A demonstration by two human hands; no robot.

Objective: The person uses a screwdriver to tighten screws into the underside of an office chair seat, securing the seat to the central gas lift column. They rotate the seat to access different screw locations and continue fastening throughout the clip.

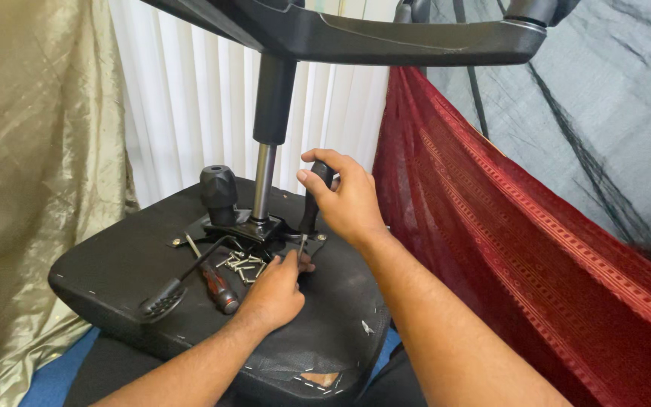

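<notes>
Left hand (274, 290), lower centre, pinches the screwdriver tip on the seat underside (114, 264). Right hand (348, 200) grips the black screwdriver (313, 207) handle at centre.

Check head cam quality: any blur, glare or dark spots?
Head view: soft, even light, no glare; right hand and left hand sharp; screws small but distinct; chair base overhead reads as dark silhouette; red cloth slightly soft toward the right edge.

surface: upturned black chair seat (114, 264) | lay on it: loose silver screws (241, 265), red-handled screwdriver (218, 288) | bolted on: metal mechanism plate (242, 224), black lever (182, 277), black knob (218, 190)
</notes>
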